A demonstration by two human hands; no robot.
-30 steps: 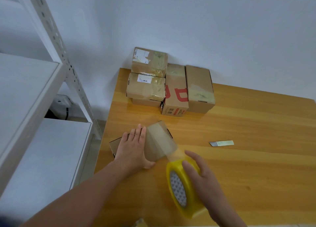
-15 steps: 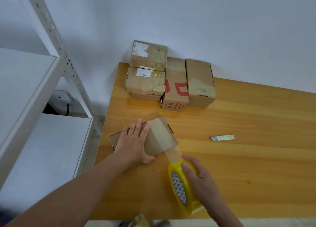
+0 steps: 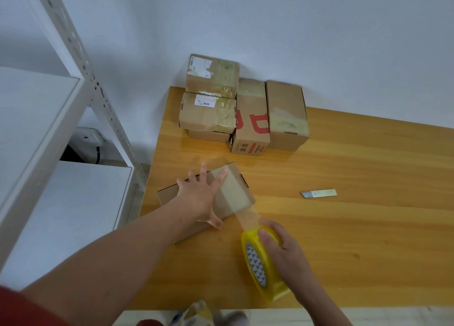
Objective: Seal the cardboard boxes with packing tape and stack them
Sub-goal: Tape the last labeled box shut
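right hand (image 3: 282, 248) drags tape roll (image 3: 264, 266) farther from box (image 3: 233, 190) | strip longer | left hand (image 3: 199, 198) fingers splay wider

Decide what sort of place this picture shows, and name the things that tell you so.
Probably a packing or storeroom corner: taped brown cardboard boxes stacked against the wall on an orange wooden table, a white slotted metal shelving rack beside it, and a yellow roll of clear packing tape.

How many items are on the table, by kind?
Cardboard boxes: 6 (box being taped under the left hand, plus five stacked boxes at the wall)
Packing tape roll: 1, gripped by the right hand
Utility blade: 1
Total: 8
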